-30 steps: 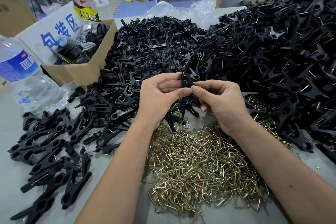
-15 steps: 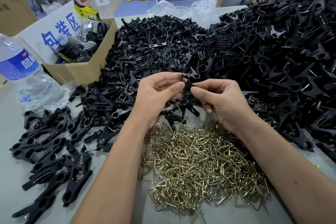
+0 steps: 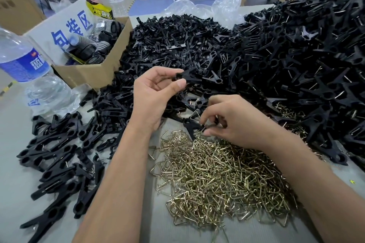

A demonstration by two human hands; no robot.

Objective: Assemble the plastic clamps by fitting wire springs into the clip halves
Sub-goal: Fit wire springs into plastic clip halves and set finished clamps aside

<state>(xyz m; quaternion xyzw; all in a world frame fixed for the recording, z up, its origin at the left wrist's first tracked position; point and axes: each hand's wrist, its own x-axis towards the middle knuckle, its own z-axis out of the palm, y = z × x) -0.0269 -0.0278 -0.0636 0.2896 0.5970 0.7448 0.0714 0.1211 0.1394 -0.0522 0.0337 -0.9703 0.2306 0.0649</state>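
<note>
Bare surface (image 3: 11, 193) only along near edge and near-left corner. Clip-half heap (image 3: 266, 55) blocks far and right sides. Wire spring pile (image 3: 217, 179) fills near centre. Assembled clamps (image 3: 57, 156) crowd left. Cardboard box (image 3: 92, 73), water bottle (image 3: 25, 69) bar far-left corner.

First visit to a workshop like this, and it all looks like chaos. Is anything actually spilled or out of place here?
Nothing stands out. The black clip halves and the wire springs lie in loose heaps that meet at the edges, which looks like working stock. The water bottle stands tilted only through the wide lens.
</note>
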